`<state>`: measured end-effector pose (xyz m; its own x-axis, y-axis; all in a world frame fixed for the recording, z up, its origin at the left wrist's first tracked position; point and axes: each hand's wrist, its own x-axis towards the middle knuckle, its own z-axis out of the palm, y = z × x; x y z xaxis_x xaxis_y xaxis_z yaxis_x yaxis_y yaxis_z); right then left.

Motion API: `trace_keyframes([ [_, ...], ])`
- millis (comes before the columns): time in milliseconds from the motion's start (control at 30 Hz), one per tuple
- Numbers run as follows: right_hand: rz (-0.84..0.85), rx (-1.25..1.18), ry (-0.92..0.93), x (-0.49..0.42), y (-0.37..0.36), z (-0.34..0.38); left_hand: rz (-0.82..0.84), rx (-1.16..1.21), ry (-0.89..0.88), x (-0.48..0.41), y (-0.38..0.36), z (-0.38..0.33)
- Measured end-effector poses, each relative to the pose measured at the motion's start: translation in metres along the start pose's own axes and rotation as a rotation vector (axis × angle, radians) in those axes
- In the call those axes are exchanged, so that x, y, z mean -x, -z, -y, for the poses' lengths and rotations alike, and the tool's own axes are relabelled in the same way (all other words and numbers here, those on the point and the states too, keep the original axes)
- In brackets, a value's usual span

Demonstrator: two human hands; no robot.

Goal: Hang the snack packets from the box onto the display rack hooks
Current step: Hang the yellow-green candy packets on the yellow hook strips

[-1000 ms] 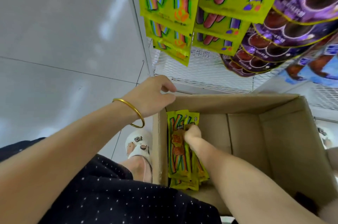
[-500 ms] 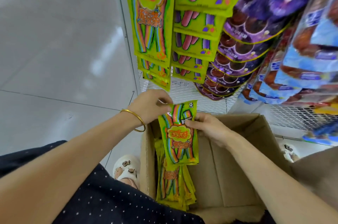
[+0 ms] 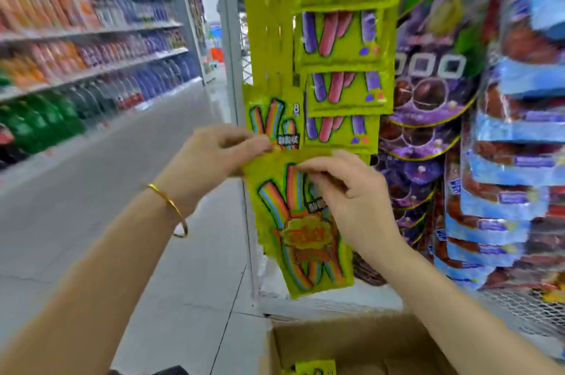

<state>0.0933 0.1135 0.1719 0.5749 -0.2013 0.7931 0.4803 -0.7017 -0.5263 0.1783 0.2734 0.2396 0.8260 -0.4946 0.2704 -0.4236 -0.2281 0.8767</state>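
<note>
- Step in hand: hanging. One rainbow packet [image 3: 293, 231] is held up mid-frame, in front of the display rack [image 3: 519, 310].
- Left hand [image 3: 211, 154] pinches the packet's top-left corner; right hand [image 3: 345, 200] pinches its top edge, fingers curled over the front.
- Box [image 3: 367, 341] at 6 o'clock, spare packet [image 3: 315, 368] inside.
- Next, likely: lift toward 12 o'clock and thread the hang hole onto the hook of the matching column [image 3: 272, 117]. Hook not visible.

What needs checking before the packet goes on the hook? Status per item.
1. Left hand pinches the top corner of the rainbow candy packet: ok.
2. Right hand grips its upper front: ok.
3. Printed face towards the camera: ok.
4. Hang hole clear of fingers: cannot tell.
5. Free hook at the hanging rainbow packets: cannot tell, no hook is visible.
</note>
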Motion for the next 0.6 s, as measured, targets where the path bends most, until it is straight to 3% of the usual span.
trace_keyframes([
  [100, -0.073, 0.049, 0.069, -0.040, 0.002, 0.017, -0.269, -0.011, -0.158, -0.045, 0.017, -0.029],
  [233, -0.143, 0.148, 0.143, -0.072, -0.005, 0.035, -0.380, -0.035, -0.243, -0.094, 0.016, -0.050],
  [333, -0.207, 0.261, 0.201, -0.091, -0.011, 0.042, -0.352, 0.095, -0.173, -0.113, 0.016, -0.060],
  [467, -0.278, 0.285, 0.196, -0.114, -0.023, 0.043, -0.173, 0.437, 0.028, -0.116, 0.026, -0.067],
  [600, -0.297, 0.287, 0.112, -0.124, -0.031, 0.041, -0.060, 0.532, 0.081, -0.108, 0.031, -0.067],
])
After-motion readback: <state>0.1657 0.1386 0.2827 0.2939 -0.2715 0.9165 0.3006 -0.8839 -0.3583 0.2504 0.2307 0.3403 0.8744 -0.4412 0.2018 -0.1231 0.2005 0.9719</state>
